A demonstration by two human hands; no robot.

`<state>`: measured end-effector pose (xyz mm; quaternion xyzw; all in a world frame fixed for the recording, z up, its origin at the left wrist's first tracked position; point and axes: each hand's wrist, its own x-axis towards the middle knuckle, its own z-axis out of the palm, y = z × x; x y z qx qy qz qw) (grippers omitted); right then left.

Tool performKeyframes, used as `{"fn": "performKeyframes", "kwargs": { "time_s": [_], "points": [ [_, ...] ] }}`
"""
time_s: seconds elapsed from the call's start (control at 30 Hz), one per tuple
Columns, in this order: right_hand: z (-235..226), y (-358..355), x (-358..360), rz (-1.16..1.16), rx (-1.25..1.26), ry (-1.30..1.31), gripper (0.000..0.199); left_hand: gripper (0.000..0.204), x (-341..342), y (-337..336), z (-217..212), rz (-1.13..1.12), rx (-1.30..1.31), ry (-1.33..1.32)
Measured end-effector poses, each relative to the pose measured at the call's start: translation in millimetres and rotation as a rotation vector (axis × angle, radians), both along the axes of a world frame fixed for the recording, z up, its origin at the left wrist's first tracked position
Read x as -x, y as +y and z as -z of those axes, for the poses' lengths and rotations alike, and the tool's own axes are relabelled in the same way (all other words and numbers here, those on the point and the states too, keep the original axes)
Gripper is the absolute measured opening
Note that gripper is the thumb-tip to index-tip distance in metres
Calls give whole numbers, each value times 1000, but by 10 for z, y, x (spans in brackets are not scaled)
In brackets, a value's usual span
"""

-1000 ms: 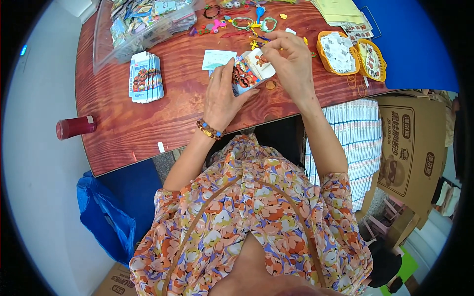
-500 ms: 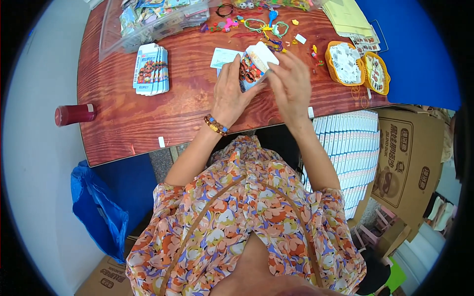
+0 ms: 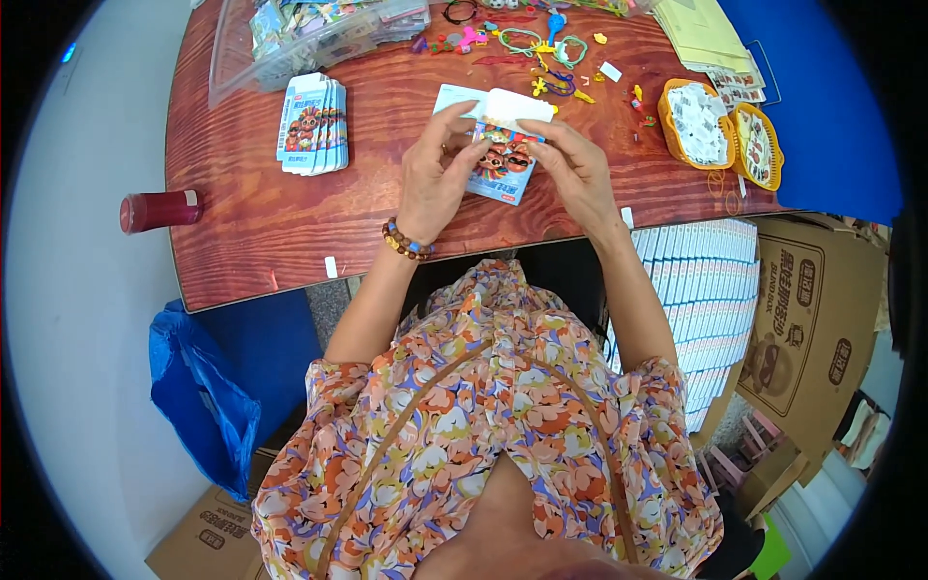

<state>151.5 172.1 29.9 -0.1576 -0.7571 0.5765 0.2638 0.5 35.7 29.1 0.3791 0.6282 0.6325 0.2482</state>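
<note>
Both hands are at a small blue-and-white printed box (image 3: 505, 174) with cartoon figures on its front and a white flap (image 3: 520, 104) at its far end. My left hand (image 3: 437, 174), a bead bracelet at its wrist, curls at the box's left side, thumb on the printed face. On the other side my right hand (image 3: 578, 179) pinches at the flap's fold with thumb and forefinger. Whether anything is inside the box is hidden. A pale blue printed piece (image 3: 454, 98) lies partly behind the box and my left fingers.
A stack of similar boxes (image 3: 311, 126) stands left, below a clear bin of packets (image 3: 333, 48). Small toys (image 3: 536, 50) lie at the back. Yellow baskets (image 3: 698, 126) sit right. A red jar (image 3: 159, 210) is at the left edge; packed boxes (image 3: 691, 300) stand beside the table's near edge.
The box has turned from tilted to nearly straight, its printed face now showing more. My right hand has come down from beside the flap to the fold. The whole view has shifted slightly.
</note>
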Motion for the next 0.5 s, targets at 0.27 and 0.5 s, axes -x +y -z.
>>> {"fn": "performKeyframes", "kwargs": {
  "time_s": [0.27, 0.5],
  "points": [
    [-5, -43, -10, -83, 318, 125, 14, 33, 57, -140, -15, 101, -46, 44],
    [-61, -4, -15, -115, 40, 69, 20, 27, 63, -161, -56, 193, 19, -99]
  ]
}}
